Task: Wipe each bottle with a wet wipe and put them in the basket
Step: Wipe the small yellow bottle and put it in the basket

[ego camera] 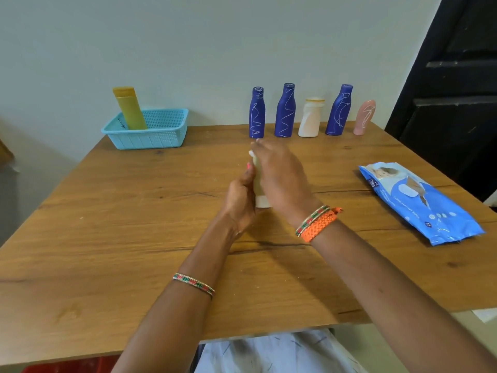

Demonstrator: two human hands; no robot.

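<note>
The wooden worktop (107, 238) carries everything, and I sit at its near edge so both arms reach the middle. The blue wet-wipe pack (419, 204) lies flat off to my right, near enough to pull a fresh wipe without leaning. The light blue basket (146, 135) sits at the far left by the wall, and a tall yellow bottle (129, 107) leans in it already, so I judge that one finished. Along the back edge a row waits upright, apart from the basket so cleaned and uncleaned stay separate: a blue bottle (257, 113), a second blue bottle (285, 110), a white bottle (310, 117), a third blue bottle (339, 110) and a small pink bottle (364, 118).

My left hand (240, 196) has its grip curled round the lower part of a pale cream bottle (259, 184), holding it upright over the middle of the worktop so it stays steady. My right hand (279, 173) covers the bottle's upper side with fingers bent over it; a bit of white at the fingertips is probably the wipe, though it is blurred and I cannot be sure. I judge this is the wiping step, with the basket still to come for this bottle.
</note>
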